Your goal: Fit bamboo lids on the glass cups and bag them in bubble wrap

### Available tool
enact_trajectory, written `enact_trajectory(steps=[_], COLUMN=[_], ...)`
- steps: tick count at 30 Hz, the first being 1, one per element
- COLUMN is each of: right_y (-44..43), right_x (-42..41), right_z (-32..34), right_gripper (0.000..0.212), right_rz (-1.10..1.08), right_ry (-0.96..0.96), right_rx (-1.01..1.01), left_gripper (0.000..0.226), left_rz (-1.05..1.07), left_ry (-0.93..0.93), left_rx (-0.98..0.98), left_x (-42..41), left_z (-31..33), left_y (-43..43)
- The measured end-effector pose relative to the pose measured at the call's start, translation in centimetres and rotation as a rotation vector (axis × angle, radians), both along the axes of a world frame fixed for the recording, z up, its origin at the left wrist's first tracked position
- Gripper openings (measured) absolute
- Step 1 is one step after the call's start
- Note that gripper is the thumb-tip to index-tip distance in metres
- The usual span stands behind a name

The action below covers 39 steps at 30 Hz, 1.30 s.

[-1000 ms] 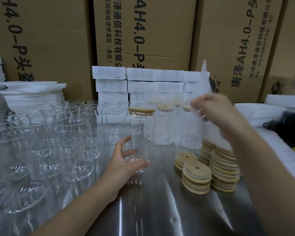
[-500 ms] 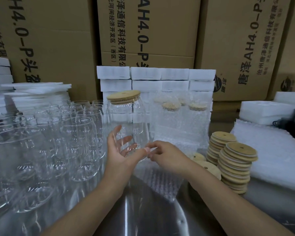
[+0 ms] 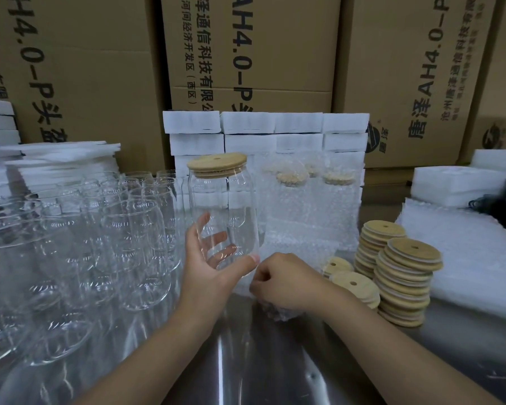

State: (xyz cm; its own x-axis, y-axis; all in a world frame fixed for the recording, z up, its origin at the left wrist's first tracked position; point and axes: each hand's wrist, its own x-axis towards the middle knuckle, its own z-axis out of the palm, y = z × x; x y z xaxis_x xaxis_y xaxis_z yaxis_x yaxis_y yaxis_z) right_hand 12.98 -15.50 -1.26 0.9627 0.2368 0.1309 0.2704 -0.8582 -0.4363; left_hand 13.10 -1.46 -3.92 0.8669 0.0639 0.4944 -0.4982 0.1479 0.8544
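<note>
My left hand (image 3: 209,270) grips the lower part of a clear glass cup (image 3: 224,206) and holds it upright above the table; a bamboo lid (image 3: 216,165) sits on its rim. My right hand (image 3: 287,280), fingers curled, pinches a bubble wrap bag (image 3: 278,244) just under and right of the cup's base. Stacks of bamboo lids (image 3: 406,276) stand to the right. Behind them stand lidded cups in bubble wrap (image 3: 310,200).
Several open glass cups (image 3: 100,238) crowd the left of the steel table (image 3: 260,361). White foam blocks (image 3: 263,133) and cardboard boxes (image 3: 246,54) line the back. A pile of bubble wrap (image 3: 473,258) and foam (image 3: 456,182) lies at the right.
My left hand lifted the lidded cup off the table. My right hand came down from the raised bubble wrap bag to the cup's base, bringing the bag with it.
</note>
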Motion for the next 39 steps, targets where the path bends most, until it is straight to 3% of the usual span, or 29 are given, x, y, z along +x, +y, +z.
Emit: enact_trajectory(steps=[7, 12, 18, 25, 34, 39], right_y=[-0.5, -0.3, -0.6, -0.6, -0.9, -0.7], right_x=[0.6, 0.9, 1.1, 0.6, 0.7, 0.5], right_z=[0.2, 0.2, 0.5, 0.2, 1.1, 1.2], right_gripper=[0.025, 0.025, 0.012, 0.016, 0.008, 0.023], right_rz=[-0.163, -0.223, -0.26, -0.181, -0.223, -0.209], right_ry=[0.08, -0.033, -0.171, 0.122, -0.02, -0.035], right_rx=[0.273, 0.478, 0.552, 0.52, 0.772, 0.663], left_gripper=[0.083, 0.083, 0.086, 0.083, 0.089, 0.098], left_rz=[-0.028, -0.08, -0.089, -0.088, -0.042, -0.009], left_ry=[0.018, 0.051, 0.086, 0.097, 0.114, 0.078], left_rx=[-0.029, -0.034, -0.028, -0.059, -0.037, 0.051], left_x=[-0.1, -0.2, -0.2, -0.1, 0.5, 0.6], left_z=[0.1, 0.0, 0.0, 0.0, -0.5, -0.8], left_y=[-0.1, -0.2, -0.1, -0.1, 0.0, 0.0])
